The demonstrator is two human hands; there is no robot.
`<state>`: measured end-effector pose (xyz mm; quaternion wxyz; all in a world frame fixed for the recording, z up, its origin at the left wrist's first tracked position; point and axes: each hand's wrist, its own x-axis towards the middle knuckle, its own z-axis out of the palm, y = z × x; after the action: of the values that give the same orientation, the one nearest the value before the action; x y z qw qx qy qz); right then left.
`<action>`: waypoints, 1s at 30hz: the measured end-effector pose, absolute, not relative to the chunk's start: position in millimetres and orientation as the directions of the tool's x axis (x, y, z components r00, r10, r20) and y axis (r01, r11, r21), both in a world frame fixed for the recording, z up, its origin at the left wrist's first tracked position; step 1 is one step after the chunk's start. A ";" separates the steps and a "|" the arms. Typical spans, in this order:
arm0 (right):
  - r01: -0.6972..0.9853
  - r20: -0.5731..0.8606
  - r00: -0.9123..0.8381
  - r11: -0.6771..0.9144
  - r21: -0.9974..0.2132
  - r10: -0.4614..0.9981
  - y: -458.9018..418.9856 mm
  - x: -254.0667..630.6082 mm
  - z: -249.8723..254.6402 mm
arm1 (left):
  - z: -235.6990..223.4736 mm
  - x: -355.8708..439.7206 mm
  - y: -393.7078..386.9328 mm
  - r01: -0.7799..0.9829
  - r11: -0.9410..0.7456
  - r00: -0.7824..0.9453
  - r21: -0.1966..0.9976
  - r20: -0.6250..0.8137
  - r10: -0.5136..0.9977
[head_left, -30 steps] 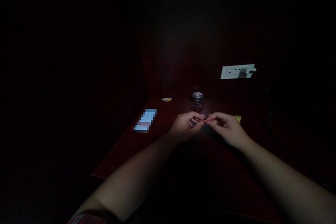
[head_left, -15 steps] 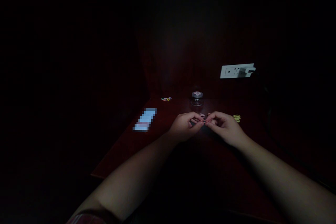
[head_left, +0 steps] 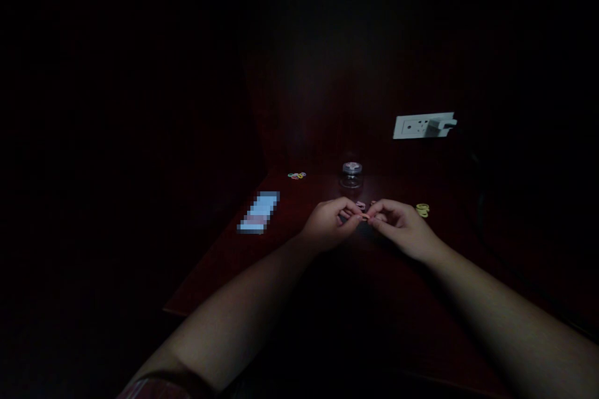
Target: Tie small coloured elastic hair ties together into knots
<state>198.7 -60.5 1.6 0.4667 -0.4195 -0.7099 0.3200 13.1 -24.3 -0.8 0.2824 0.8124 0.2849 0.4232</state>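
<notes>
Over the dark red table, my left hand [head_left: 331, 223] and my right hand [head_left: 399, 224] meet fingertip to fingertip. Both are closed, pinching a small orange-pink hair tie [head_left: 365, 217] between them, one side each. Just behind the fingers lies a pink hair tie [head_left: 360, 206], partly covered by my left hand. A little brownish piece [head_left: 373, 203] peeks out by my right fingers, too small to make out. Yellow hair ties [head_left: 422, 209] rest to the right of my right hand.
A clear lidded jar [head_left: 352, 176] stands behind my hands. Several coloured hair ties [head_left: 297, 176] lie at the back left, and a blurred-out phone [head_left: 259, 212] is near the left edge. A wall socket [head_left: 423, 126] holds a plug with a dark cable.
The hair tie between my fingertips has turned a little and shows more of its loop. My hands have hardly moved.
</notes>
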 end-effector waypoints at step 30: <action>0.251 0.310 -0.209 0.358 -0.900 0.927 -62.3 193.5 1.7 | -7.4 17.4 -24.0 0.166 -0.563 0.523 0.810 0.412 0.747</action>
<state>193.5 -62.3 1.7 0.4586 -0.4302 -0.6845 0.3689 17.4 -24.0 -7.4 0.3682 0.7910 0.2883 0.3945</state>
